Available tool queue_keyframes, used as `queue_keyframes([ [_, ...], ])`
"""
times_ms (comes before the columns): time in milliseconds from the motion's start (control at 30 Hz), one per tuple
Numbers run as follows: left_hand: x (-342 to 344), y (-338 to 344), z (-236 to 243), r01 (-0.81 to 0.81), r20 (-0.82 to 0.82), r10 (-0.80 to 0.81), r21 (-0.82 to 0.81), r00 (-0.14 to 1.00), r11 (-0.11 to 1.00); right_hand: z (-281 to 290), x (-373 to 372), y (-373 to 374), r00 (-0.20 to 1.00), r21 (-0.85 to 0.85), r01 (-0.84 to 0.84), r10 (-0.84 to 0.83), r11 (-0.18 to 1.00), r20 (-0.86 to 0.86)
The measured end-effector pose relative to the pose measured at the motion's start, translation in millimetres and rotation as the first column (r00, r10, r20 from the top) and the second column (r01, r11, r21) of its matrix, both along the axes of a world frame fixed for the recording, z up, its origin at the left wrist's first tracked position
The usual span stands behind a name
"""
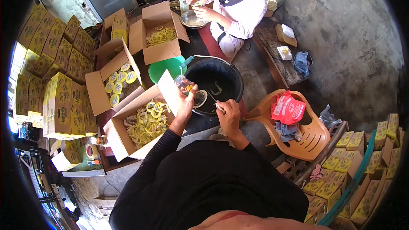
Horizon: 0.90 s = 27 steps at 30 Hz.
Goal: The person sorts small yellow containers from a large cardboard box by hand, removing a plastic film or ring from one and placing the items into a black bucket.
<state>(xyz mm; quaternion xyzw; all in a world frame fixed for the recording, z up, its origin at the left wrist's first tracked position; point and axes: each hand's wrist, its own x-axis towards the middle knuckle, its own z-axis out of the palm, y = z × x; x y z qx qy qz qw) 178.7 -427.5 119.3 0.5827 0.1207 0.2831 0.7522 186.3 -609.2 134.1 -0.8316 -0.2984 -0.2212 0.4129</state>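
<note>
Holding a small clear plastic cup [199, 98] tipped on its side, the left hand [185, 102] has its fingers wrapped around the cup's left side, so the round mouth faces right toward the other hand. The right hand [229, 117] sits just right of it and slightly nearer, closed around a thin tool [214, 100], perhaps a small blade or pick, though it is too small to tell for certain. The tool's long axis runs from the right fist up and to the left, and its tip ends at or just beside the cup's rim; whether it actually touches cannot be made out. So the cup lies left and a little far of the right hand, directly along the tool's line, and the left hand is the one already on it. Both hands hang over the near rim of a black bucket [232, 76], with a green basin [168, 66] just to its left. Nearer left, an open cardboard box [123, 142] holds a heap of yellow lids or seals. Far across the bucket, another person's hands [198, 7] work over a metal bowl [192, 19]. An orange plastic chair [309, 138] stands to the right.
</note>
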Motion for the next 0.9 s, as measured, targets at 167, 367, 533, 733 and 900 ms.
queue_keyframes([
  [167, -3.3, -3.3, 4.8, 0.001, -0.075, -0.001, 0.0, 0.997, 1.0, -4.0, -2.7, -6.7, 0.998, -0.057, -0.029, 0.032, 0.998, 0.048],
  [367, -1.5, -12.2, -1.0, 0.065, 0.052, -0.066, 0.021, 0.996, 0.998, -8.8, 7.7, -5.5, 1.0, -0.043, 0.025, -0.025, 0.999, 0.001],
  [533, -5.8, -4.2, 2.1, 0.046, -0.004, -0.046, 0.091, 0.999, 0.995, 6.9, -6.5, -11.3, 1.0, -0.022, -0.007, 0.007, 1.0, -0.008],
  [733, -7.7, -10.1, -9.8, 0.118, 0.016, -0.117, -0.019, 0.993, 0.993, -5.9, -0.4, -1.6, 1.0, -0.04, 0.004, -0.004, 0.999, 0.002],
  [900, -3.2, -17.1, -7.6, 0.113, 0.037, -0.111, -0.07, 0.993, 0.991, -16.3, 14.9, -0.3, 0.994, 0.062, 0.019, -0.012, 0.998, -0.113],
])
